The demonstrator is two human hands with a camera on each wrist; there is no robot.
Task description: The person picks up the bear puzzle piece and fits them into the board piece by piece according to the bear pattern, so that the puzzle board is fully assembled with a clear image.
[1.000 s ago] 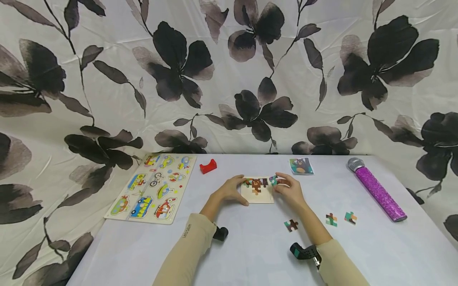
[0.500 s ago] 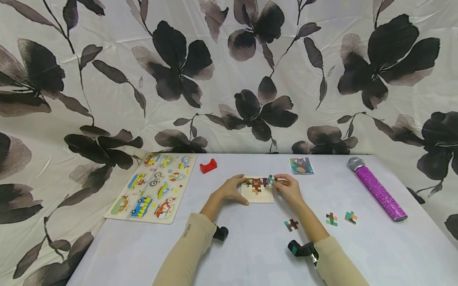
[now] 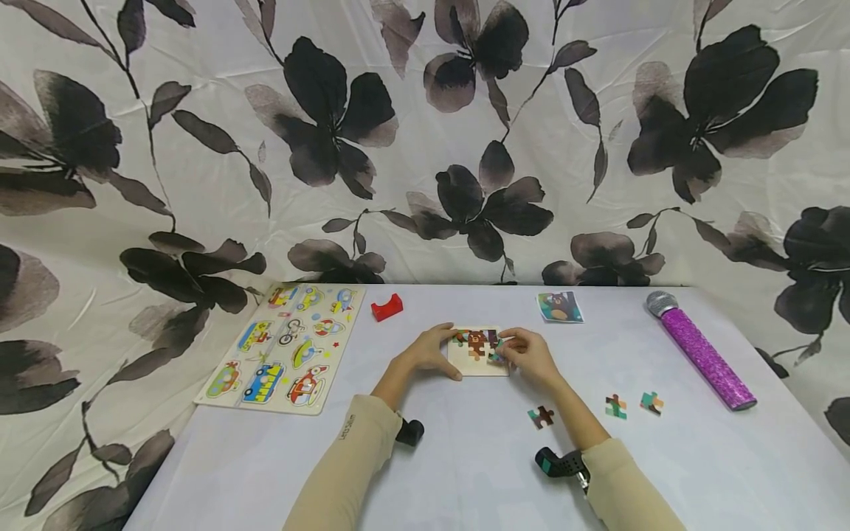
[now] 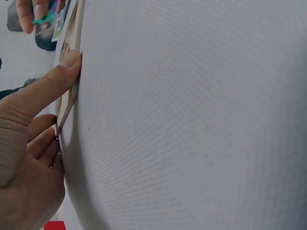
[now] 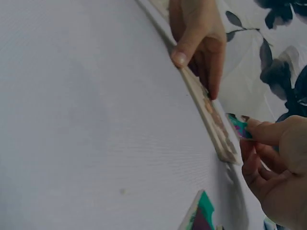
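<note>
A small wooden puzzle board (image 3: 470, 369) lies on the white table, its far part filled with several pieces that show a brown bear. My left hand (image 3: 426, 354) grips the board's left side, thumb at the near corner and fingers at the far one. Between thumb and fingertips, my right hand (image 3: 533, 357) pinches a teal jigsaw piece (image 5: 238, 126). In the right wrist view that piece is tilted just above the board's right end. A brown and teal loose piece (image 3: 541, 418) lies on the table near my right forearm.
Two more loose pieces, one green and brown (image 3: 615, 406) and one teal and orange (image 3: 651, 403), lie to the right. Farther right is a glittery purple microphone (image 3: 707, 358). A bear picture card (image 3: 560, 308), a red object (image 3: 387, 307) and a vehicle puzzle board (image 3: 282, 350) stand around the work.
My right hand has carried the teal jigsaw piece left over the board, then down toward the near side. My left hand and the board have stayed in place.
</note>
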